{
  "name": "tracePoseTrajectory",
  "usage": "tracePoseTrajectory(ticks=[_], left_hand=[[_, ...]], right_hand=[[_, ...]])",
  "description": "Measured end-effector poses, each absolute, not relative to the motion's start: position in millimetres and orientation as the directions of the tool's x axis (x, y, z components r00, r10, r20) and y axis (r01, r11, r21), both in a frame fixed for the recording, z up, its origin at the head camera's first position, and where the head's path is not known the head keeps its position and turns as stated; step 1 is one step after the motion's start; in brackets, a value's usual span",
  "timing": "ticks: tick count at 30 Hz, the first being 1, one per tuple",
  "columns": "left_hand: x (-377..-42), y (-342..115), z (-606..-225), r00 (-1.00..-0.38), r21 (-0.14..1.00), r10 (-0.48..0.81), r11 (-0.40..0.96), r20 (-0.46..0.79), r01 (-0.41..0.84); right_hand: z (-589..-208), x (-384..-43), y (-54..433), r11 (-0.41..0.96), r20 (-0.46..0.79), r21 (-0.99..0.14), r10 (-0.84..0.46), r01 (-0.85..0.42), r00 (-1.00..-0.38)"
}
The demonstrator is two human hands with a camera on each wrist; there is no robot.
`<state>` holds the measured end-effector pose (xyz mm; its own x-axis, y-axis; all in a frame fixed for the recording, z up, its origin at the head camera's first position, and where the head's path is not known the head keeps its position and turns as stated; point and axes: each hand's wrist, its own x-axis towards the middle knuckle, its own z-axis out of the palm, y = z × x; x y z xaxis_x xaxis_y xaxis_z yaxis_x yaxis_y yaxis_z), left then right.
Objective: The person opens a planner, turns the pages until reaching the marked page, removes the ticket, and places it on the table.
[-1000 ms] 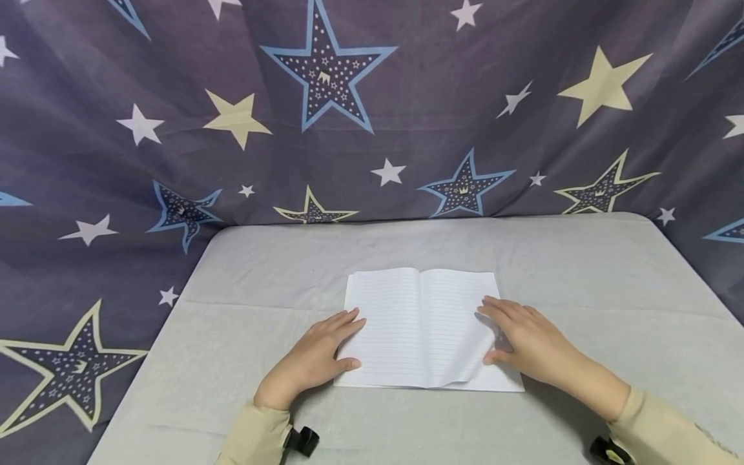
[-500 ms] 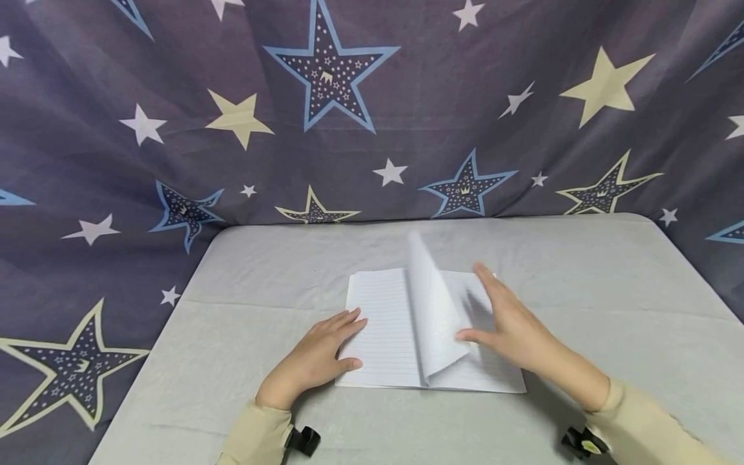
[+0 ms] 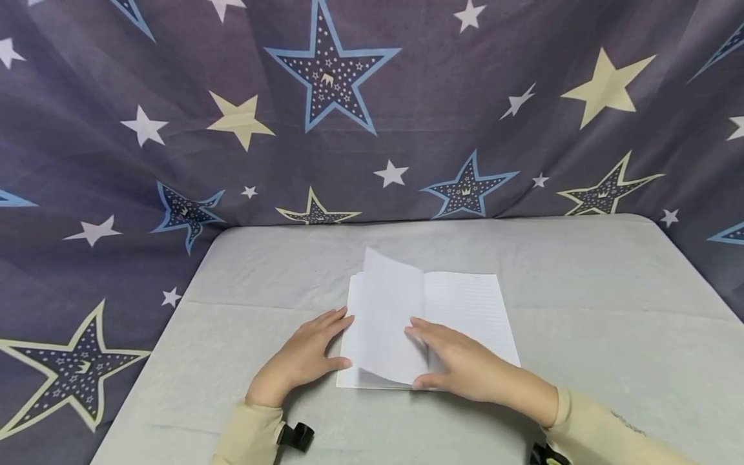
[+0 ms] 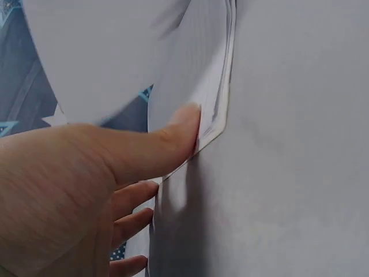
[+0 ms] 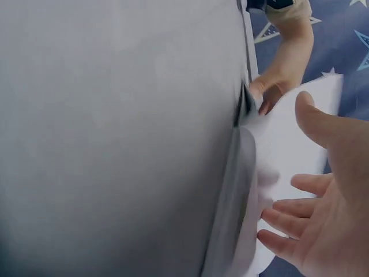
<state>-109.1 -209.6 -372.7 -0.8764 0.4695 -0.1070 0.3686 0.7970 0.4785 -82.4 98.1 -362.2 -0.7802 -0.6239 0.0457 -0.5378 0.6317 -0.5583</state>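
Observation:
A lined notebook [image 3: 473,300] lies open on the table. One loose-standing page [image 3: 391,303] is partway over to the left side, its outer edge raised and curved. My left hand [image 3: 302,355] rests at the notebook's left edge with its fingers extended; in the left wrist view the thumb [image 4: 155,150] lies on the notebook's corner. Near the spine, my right hand [image 3: 471,365] is over the notebook beside the turning page. Its fingers [image 5: 285,222] are spread and relaxed in the right wrist view, the tips at the page without pinching it.
A pale grey cloth covers the table [image 3: 261,271]. Behind it hangs a dark curtain [image 3: 372,129] printed with stars. Black straps with small devices [image 3: 298,436] sit at both wrists, over beige sleeves [image 3: 250,433].
A page has lifted from the right side and swung over to the left. My right hand has moved left along with it; the left hand has shifted slightly outward.

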Motion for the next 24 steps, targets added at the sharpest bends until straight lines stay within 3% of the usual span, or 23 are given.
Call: tracePoseTrajectory(ticks=[11, 17, 24], left_hand=[[-111, -209, -374, -0.916, 0.443, 0.399, 0.827, -0.029, 0.346], [-105, -195, -376, -0.886, 0.458, 0.463, 0.794, -0.029, 0.4], [-99, -185, -375, -0.841, 0.472, 0.538, 0.758, -0.063, 0.449]], right_hand=[[-366, -72, 100, 0.622, 0.011, -0.488, -0.697, -0.612, -0.717], [-364, -68, 104, 0.615, 0.019, -0.477, -0.707, -0.627, -0.707], [-363, -65, 127, 0.623, 0.119, -0.457, -0.664, -0.635, -0.738]])
